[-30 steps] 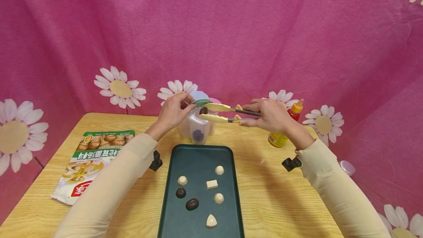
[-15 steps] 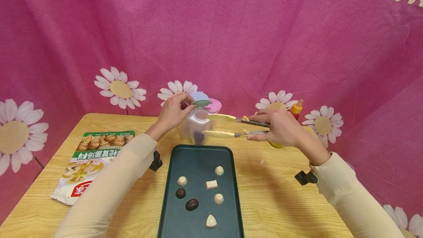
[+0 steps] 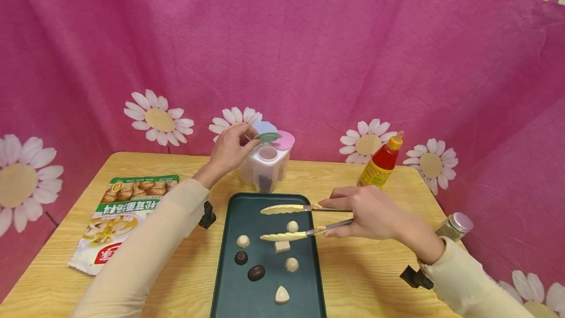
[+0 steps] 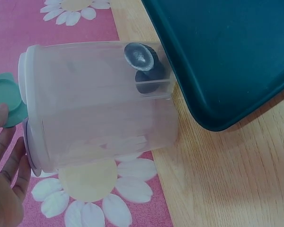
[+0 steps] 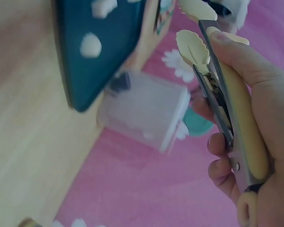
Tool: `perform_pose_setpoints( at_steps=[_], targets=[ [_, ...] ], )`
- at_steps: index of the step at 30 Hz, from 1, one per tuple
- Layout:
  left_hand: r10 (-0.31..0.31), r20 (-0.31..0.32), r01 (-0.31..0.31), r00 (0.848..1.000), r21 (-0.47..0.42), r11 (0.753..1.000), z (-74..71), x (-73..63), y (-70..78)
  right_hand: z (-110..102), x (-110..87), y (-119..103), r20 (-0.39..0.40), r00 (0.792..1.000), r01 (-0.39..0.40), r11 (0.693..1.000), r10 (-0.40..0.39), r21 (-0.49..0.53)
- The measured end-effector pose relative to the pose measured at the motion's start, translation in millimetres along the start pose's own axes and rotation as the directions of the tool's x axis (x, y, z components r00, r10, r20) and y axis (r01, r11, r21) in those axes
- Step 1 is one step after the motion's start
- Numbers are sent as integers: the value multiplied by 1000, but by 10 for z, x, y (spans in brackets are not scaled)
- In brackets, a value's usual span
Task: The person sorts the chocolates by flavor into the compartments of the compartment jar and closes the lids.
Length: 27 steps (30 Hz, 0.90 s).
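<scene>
With thumb and fingers my left hand (image 3: 231, 148) pinches the raised green lid (image 3: 268, 137) of a translucent container (image 3: 260, 168). Dark chocolates (image 4: 144, 64) show through its wall at the bottom of one compartment. My right hand (image 3: 371, 212) grips a pair of tongs (image 3: 328, 209) with cream scalloped tips, spread apart and holding nothing. Those tips hover over the dark green tray (image 3: 247, 210), around a white swirl chocolate (image 3: 293, 226) and partly over a white rectangular chocolate (image 3: 282, 247). Also on the tray lie other white pieces, a dark flower-shaped chocolate (image 3: 241, 258) and a dark oval one (image 3: 256, 273).
A green and white food pouch (image 3: 128, 217) lies at the left of the wooden table (image 3: 353, 269). At the back right stands a red sauce bottle (image 3: 380, 162) with a yellow cap. A spice jar (image 3: 454, 226) sits near the right edge.
The dark chocolate between the tongs has gone into the container. My right hand has brought the tongs back toward me, over the tray. My left hand stays at the green lid.
</scene>
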<state>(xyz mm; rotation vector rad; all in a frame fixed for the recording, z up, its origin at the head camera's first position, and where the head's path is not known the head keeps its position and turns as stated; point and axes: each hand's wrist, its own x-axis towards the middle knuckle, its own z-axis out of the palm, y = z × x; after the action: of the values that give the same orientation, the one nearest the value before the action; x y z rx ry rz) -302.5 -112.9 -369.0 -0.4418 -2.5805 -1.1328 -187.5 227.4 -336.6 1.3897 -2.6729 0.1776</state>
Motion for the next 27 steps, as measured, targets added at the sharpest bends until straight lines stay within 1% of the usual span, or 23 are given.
perform_pose_setpoints(
  at_steps=[5, 9, 13, 18, 23, 27],
  targets=[
    [0, 0, 0, 1000, 0, 1000, -6, 0, -4, 159, -26, -131, 56, 998, 17, 998, -20, 57],
    [7, -4, -7, 1000, 0, 1000, -3, -1, -14, 300, -43, -208, 108, 994, 11, 995, -22, 96],
    [9, -6, -9, 1000, 0, 1000, -3, -1, -15, 423, -68, -252, 142, 990, 9, 992, -26, 123],
    [3, -7, -3, 1000, -1, 1000, -4, 1, -6, 511, -87, -287, 188, 982, -3, 990, -24, 139],
    [1, -11, -1, 1000, 0, 1000, 1, 1, -5, 582, -83, -297, 173, 984, 23, 992, -45, 125],
    [5, -15, -5, 1000, 0, 1000, 7, 2, -7, 607, -78, -290, 177, 983, 30, 990, -55, 139]
  ],
)
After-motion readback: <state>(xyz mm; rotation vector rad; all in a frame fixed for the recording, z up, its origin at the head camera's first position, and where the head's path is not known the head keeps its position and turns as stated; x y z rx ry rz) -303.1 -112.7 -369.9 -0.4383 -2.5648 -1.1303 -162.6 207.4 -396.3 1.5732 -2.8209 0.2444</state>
